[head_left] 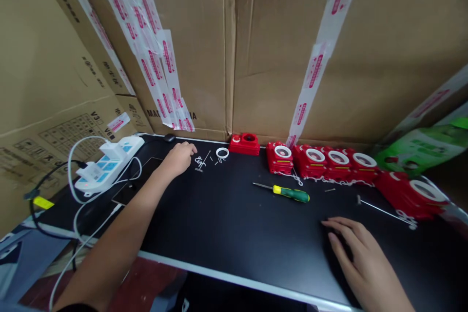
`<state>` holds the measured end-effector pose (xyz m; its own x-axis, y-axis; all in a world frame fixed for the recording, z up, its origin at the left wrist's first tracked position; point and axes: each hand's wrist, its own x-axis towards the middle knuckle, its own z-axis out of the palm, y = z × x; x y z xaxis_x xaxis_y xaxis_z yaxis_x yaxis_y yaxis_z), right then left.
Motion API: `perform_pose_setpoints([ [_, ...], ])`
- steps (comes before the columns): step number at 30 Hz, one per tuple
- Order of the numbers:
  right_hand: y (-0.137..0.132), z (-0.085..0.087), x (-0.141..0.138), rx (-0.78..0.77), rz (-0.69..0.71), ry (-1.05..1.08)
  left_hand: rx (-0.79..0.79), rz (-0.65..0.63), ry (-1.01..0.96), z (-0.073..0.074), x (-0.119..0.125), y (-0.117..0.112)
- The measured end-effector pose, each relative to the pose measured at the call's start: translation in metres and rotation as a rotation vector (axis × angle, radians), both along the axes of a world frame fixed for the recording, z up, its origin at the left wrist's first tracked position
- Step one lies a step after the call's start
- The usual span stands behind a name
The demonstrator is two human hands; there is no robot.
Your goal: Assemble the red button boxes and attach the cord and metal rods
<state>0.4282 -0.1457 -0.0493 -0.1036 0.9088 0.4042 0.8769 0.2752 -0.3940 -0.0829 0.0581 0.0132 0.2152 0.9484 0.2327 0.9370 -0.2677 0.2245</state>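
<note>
My left hand (pixel 180 158) is at the back left of the black table, its fingers curled together; whatever they may hold is hidden. Just right of it lie a white cord with a thin metal rod (pixel 200 162), several small screws (pixel 218 161) and a white ring (pixel 222 152). My right hand (pixel 360 258) rests near the front right, fingers stretched and thumb apart, with nothing seen in it. Between the hands lies a screwdriver (pixel 292 193) with a green and yellow handle. A red case (pixel 244 144) without a white ring stands against the cardboard.
Several red cases with white rings (pixel 338 158) line the back right. A metal rod with white cord (pixel 385 212) lies before them, beside a green bottle (pixel 420 148). At left are a power strip (pixel 109 163), cables and a dark phone (pixel 137 180). Cardboard walls (pixel 270 68) enclose the table.
</note>
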Motion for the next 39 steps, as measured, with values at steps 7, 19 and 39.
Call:
perform_pose_setpoints([
  [7,0.004,0.004,0.004,-0.03,0.007,0.031,-0.042,-0.175,-0.015,-0.009,0.002,-0.006],
  [19,0.005,0.0,0.007,-0.054,-0.015,0.04,0.182,-0.119,-0.234,0.015,-0.001,-0.019],
  [39,0.004,0.006,0.005,-0.092,-0.057,-0.017,0.382,0.057,-0.508,0.032,-0.026,-0.024],
])
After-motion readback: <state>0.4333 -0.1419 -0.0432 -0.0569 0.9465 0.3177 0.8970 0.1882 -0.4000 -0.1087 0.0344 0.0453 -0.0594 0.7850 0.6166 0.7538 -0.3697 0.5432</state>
